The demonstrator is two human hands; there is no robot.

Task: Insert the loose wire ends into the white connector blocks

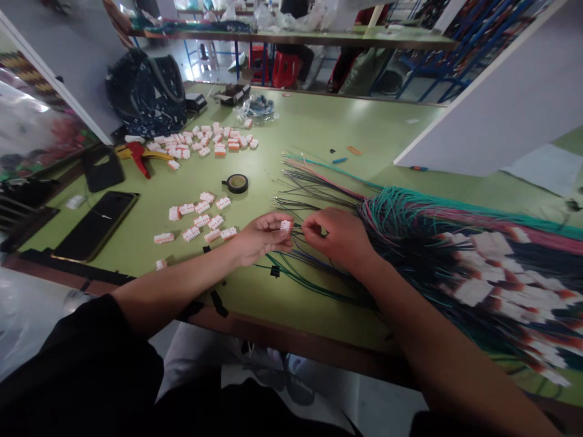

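Between the thumb and fingers of my left hand point(260, 239) is a small white connector housing point(285, 225) with an orange edge. My right hand point(339, 238) is closed in a pinch just to its right, on a thin wire point(298, 227) whose end meets the housing's right side; how deep it sits I cannot tell. Beneath and beside my hands lie loose wires point(314, 194) in black, pink, green and blue, their bare ends pointing left. Several more white housings point(203, 221) are scattered left of my left hand.
A roll of black tape point(237, 183), a phone point(95, 226) and red-yellow pliers point(141, 156) lie to the left. Farther back is a pile of housings point(218, 139). Wire bundles with finished connectors point(501, 273) cover the right side. A white partition point(492, 91) stands at the back right.
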